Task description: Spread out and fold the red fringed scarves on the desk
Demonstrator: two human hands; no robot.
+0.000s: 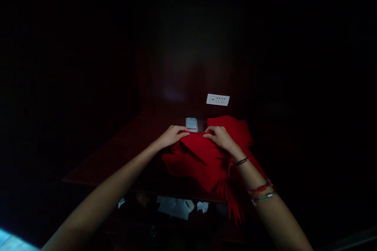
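Note:
A red scarf (203, 157) with a tasselled end lies partly bunched on the dark table, its fringe (231, 200) hanging over the front edge. At the left end of a raised, folded edge, my left hand (173, 135) pinches the fabric between thumb and fingers. My right hand (220, 137) grips the same edge further right, with bands around that wrist and forearm. More red fabric spreads behind and beside the right arm. Just beyond the held edge is a phone (191, 124) with a lit screen.
The dark reddish table (118, 157) meets a wall carrying a white power socket (218, 99). Below the front edge, crumpled paper (202, 206) and pale sheets (173, 206) show dimly. Deep shadow hides both sides.

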